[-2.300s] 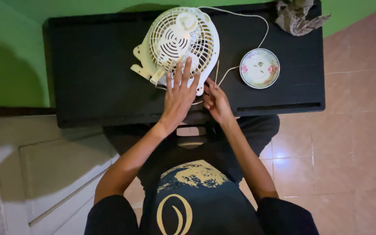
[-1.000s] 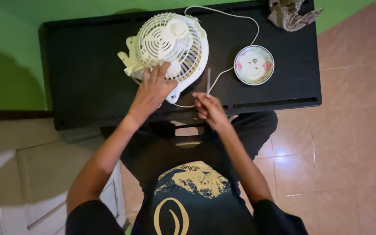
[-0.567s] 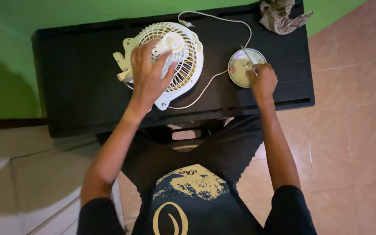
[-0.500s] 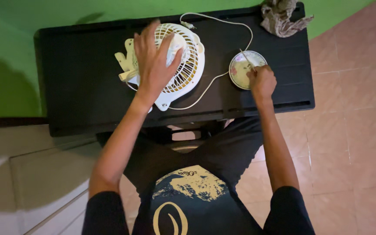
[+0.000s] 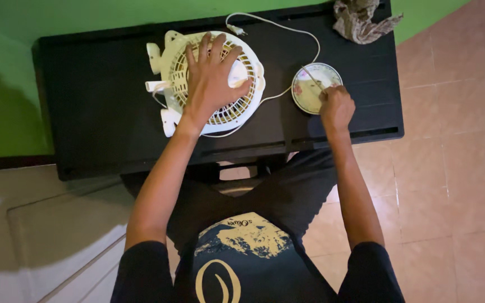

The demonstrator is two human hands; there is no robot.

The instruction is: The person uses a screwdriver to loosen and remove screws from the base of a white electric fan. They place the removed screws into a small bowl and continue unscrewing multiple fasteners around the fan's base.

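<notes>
white plastic: small fan [image 5: 209,84] lying grille-up on the black table [image 5: 96,112], left of centre, its stand feet pointing to the table's left end
left hand [image 5: 211,78]: spread flat on the fan's grille, fingers splayed toward the far edge, pressing down and not curled around anything
right hand [image 5: 337,106]: closed into a loose fist at the near rim of the small round dish [image 5: 315,87], pinching a thin rod-like tool [image 5: 311,77]; tool type too small to tell
key relation: dish lies to the right of the fan, well apart from it, directly ahead of the right hand; left hand is the one on the fan, right hand the nearer to the dish
tool axis: slanted from the fist up and left across the dish
cord [image 5: 287,39]: white, looping from the fan round the far side of the dish, plug end lying on the table beyond the fan
rag [image 5: 360,19]: crumpled, greyish, at the far right corner of the table, apart from both hands
counts: one fan, one dish, one thin tool, one cord, one rag, two hands
dish contents: not clear enough to count
</notes>
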